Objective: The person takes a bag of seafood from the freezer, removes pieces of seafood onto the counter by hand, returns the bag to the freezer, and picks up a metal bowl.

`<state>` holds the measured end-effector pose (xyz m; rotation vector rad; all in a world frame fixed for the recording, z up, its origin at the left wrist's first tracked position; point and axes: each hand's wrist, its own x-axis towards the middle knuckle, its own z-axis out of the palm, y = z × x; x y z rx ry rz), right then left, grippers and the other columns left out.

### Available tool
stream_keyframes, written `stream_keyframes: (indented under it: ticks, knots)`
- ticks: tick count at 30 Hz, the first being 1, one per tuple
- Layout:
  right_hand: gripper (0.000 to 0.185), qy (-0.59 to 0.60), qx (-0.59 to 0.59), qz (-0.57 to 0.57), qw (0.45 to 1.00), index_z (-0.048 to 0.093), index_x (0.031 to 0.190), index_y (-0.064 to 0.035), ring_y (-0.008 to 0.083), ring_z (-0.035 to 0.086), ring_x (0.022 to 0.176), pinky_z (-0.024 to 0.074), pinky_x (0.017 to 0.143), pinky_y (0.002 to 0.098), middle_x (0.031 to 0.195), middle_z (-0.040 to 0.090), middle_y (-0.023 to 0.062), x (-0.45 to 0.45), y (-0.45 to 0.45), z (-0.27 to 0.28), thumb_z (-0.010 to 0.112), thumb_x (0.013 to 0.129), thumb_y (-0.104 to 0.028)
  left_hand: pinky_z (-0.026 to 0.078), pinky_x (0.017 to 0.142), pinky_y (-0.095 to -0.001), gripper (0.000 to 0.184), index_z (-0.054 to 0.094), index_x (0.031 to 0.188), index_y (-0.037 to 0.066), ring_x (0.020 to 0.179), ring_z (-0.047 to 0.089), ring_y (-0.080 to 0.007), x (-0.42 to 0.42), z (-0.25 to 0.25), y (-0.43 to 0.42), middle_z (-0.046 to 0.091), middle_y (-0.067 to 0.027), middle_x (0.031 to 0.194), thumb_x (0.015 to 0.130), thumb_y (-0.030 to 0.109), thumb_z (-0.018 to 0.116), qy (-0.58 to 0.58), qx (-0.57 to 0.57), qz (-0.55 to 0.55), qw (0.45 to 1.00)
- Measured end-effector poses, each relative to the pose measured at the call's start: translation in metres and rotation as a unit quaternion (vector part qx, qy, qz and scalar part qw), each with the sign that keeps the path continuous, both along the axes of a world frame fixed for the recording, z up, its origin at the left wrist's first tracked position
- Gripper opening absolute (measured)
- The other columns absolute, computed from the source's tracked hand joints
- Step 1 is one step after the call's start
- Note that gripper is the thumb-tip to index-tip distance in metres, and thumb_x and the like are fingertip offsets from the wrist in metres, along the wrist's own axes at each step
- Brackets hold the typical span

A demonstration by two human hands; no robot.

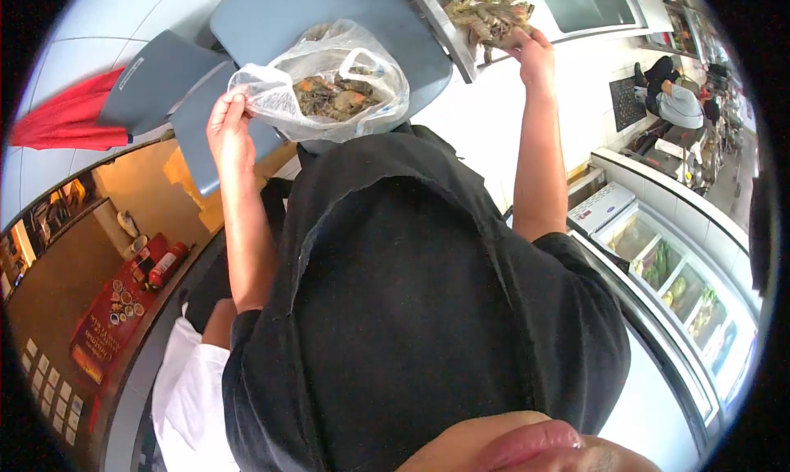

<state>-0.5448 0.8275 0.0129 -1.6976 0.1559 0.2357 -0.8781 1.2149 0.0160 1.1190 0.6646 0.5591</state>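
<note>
My left hand (231,130) pinches the edge of a translucent plastic bag (387,81) by its left handle. The bag sits open on a grey-blue chair in front of me. Inside it lie brownish, orange-tinged shellfish pieces (337,100) that look like prawns. To the right, my right hand (533,52) has its fingers closed on a prawn (510,37) at the near edge of a prawn pile (485,15). That pile rests on a metal-edged worktop (444,27). My fingers partly hide the prawn.
Grey-blue chairs (329,3) stand ahead and to the left, with a red cloth (66,118) over one. A glass-topped display fridge (658,266) with vegetables is at right. A person (679,106) sits farther right. A fire extinguisher (169,262) is at left.
</note>
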Motion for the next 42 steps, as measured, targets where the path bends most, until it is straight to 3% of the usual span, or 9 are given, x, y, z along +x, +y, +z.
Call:
stream_keyframes:
  ticks: [5,12,15,18,21,24,26,34,42]
  knots:
    - [0.031,0.038,-0.022,-0.157,0.987,0.06,0.108,0.0056,0.0206,0.064,0.081,0.056,0.067,0.031,0.094,0.064,0.0132,0.057,-0.046,-0.045,0.065,0.083,-0.011,0.045,0.078,-0.0291,0.014,0.065,0.102,0.002,0.087,0.057,-0.0132,0.0,0.005,-0.005,0.064,-0.0046,0.097,0.092,0.008,0.057,-0.004,-0.008,0.003,1.0]
    - [0.07,-0.142,-0.566,0.042,0.811,0.058,0.119,0.005,0.0371,0.057,0.112,0.0436,0.097,0.0409,0.116,0.06,0.0254,0.094,-0.074,-0.077,0.059,0.08,-0.053,0.046,0.081,-0.0289,0.019,0.065,0.104,0.0,0.089,0.058,-0.015,-0.003,0.019,-0.014,0.064,-0.0061,0.097,0.091,0.011,0.056,0.053,0.044,0.014,0.998]
    - [0.053,-0.143,-0.385,0.016,0.912,0.061,0.117,0.003,0.0261,0.064,0.101,0.0504,0.086,0.036,0.109,0.065,0.0198,0.005,0.014,0.036,0.067,0.082,-0.035,0.045,0.077,-0.0266,0.017,0.066,0.101,0.001,0.083,0.058,-0.0118,-0.007,0.021,-0.017,0.064,-0.0036,0.091,0.091,0.011,0.057,0.042,0.044,0.019,0.998]
    - [0.055,-0.202,-0.191,0.294,0.915,0.059,0.121,-0.0047,0.0252,0.064,0.099,0.0506,0.083,0.034,0.11,0.065,0.0151,-0.072,0.091,0.044,0.071,0.078,-0.036,0.044,0.071,-0.0249,0.015,0.066,0.098,0.001,0.076,0.057,-0.0098,-0.005,0.012,-0.018,0.064,-0.001,0.084,0.091,0.011,0.057,0.022,0.038,0.012,0.999]
    - [0.069,-0.399,-0.317,0.345,0.788,0.048,0.131,-0.0089,0.0354,0.061,0.103,0.0465,0.09,0.0447,0.106,0.065,0.0178,-0.159,0.158,0.03,0.072,0.072,-0.037,0.045,0.071,-0.0233,0.012,0.068,0.093,0.003,0.074,0.057,-0.0086,0.003,0.014,-0.021,0.064,0.0,0.08,0.09,0.011,0.06,-0.008,0.027,0.002,1.0]
    - [0.056,-0.251,-0.407,0.422,0.77,0.052,0.124,-0.0079,0.0392,0.063,0.094,0.0488,0.084,0.0465,0.096,0.066,0.0212,-0.116,0.167,-0.03,0.066,0.072,-0.024,0.045,0.071,-0.0233,0.012,0.068,0.092,0.003,0.074,0.057,-0.0087,0.003,0.016,-0.02,0.064,-0.0005,0.079,0.091,0.011,0.059,0.007,0.037,0.008,0.999]
    - [0.037,-0.281,-0.21,0.445,0.824,0.06,0.109,-0.0064,0.0387,0.065,0.08,0.0505,0.075,0.0424,0.087,0.067,0.0196,-0.082,0.17,-0.014,0.061,0.073,-0.016,0.045,0.071,-0.0233,0.012,0.067,0.092,0.003,0.074,0.057,-0.0088,-0.003,0.017,-0.017,0.064,-0.0008,0.079,0.091,0.01,0.058,-0.007,0.021,0.012,1.0]
    - [0.037,-0.331,-0.346,0.424,0.769,0.062,0.113,-0.0055,0.0219,0.063,0.096,0.0485,0.085,0.0329,0.107,0.065,0.0156,-0.094,0.157,0.066,0.066,0.077,-0.016,0.044,0.069,-0.0235,0.013,0.067,0.093,0.002,0.072,0.056,-0.0092,-0.022,0.016,-0.016,0.064,-0.0008,0.079,0.092,0.01,0.056,-0.033,0.033,0.043,0.998]
    - [0.028,-0.229,-0.048,0.484,0.843,0.065,0.107,-0.003,0.0249,0.061,0.099,0.0471,0.089,0.034,0.105,0.066,0.0128,-0.158,0.173,0.106,0.06,0.083,-0.016,0.044,0.069,-0.0241,0.013,0.068,0.093,0.003,0.072,0.054,-0.0091,-0.014,0.024,-0.023,0.063,-0.0005,0.078,0.091,0.011,0.058,-0.034,0.014,0.031,0.999]
